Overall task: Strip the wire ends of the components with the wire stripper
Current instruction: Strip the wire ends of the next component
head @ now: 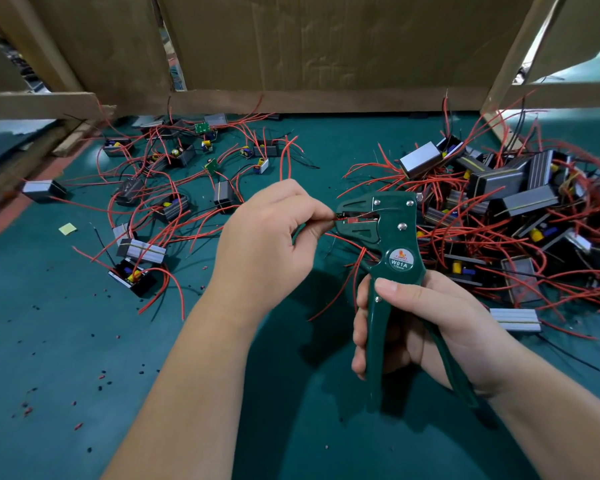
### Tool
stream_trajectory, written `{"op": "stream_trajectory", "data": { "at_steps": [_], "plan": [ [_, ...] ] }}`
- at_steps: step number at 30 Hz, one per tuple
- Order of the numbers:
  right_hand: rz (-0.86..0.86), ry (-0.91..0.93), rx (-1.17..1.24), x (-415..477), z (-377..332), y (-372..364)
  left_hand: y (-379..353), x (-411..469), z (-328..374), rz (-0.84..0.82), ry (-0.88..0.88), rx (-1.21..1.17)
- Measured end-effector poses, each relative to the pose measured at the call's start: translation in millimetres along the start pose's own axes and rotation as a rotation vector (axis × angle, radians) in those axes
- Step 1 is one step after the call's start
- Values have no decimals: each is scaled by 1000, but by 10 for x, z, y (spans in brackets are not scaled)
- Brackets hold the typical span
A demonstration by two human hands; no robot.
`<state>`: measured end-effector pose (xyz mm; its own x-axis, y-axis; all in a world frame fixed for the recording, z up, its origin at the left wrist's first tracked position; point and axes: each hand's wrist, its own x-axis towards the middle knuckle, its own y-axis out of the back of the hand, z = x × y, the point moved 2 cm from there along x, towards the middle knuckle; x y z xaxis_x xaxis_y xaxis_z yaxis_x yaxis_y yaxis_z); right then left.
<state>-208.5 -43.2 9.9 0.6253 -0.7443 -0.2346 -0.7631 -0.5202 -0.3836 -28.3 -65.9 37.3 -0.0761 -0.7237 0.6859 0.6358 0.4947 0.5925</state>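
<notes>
Wire: The red wire [334, 217] is thin, light and bendy. Its tip sits in the mouth of the tool, held up above the surface. It will likely flop if you hold it far back, so hold it close to the tip.
Tool: The green wire stripper [390, 237] is hard and stiff. Hold it by its two long handles. They look smooth, so grip them well.
Left hand: Your left hand [267, 244] pinches the wire right beside the tool's mouth. The fingers [310, 207] are curled in tight.
Right hand: Your right hand [416, 327] is wrapped round both handles. The handles stand apart, so the squeeze looks not yet done.
This wire's box: You cannot tell which small box it goes to. Your left hand hides it.
Pile: A big pile of components [499, 202] lies to the right, with tangled wires. Pull gently there, as the wires may snag.
Spread-out ones: More boxes [168, 206] lie apart on the left.
Surface: The green surface [66, 323] has tiny bits of wire skin [101, 375] on it.
</notes>
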Motion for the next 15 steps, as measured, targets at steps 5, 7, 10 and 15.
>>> {"op": "stream_trajectory", "data": {
  "at_steps": [5, 7, 10, 15],
  "plan": [
    [21, 4, -18, -8, 1, 0, 1, 5, 10, -3, -1, 11],
    [26, 3, -6, -4, -4, -5, -6, 10, 12, -9, 0, 11],
    [29, 3, 6, -2, -6, -15, -5, 8, 1, -19, -1, 0],
    [35, 0, 18, -8, 8, -32, 19, 10, -3, -31, -4, -4]
  ]
}}
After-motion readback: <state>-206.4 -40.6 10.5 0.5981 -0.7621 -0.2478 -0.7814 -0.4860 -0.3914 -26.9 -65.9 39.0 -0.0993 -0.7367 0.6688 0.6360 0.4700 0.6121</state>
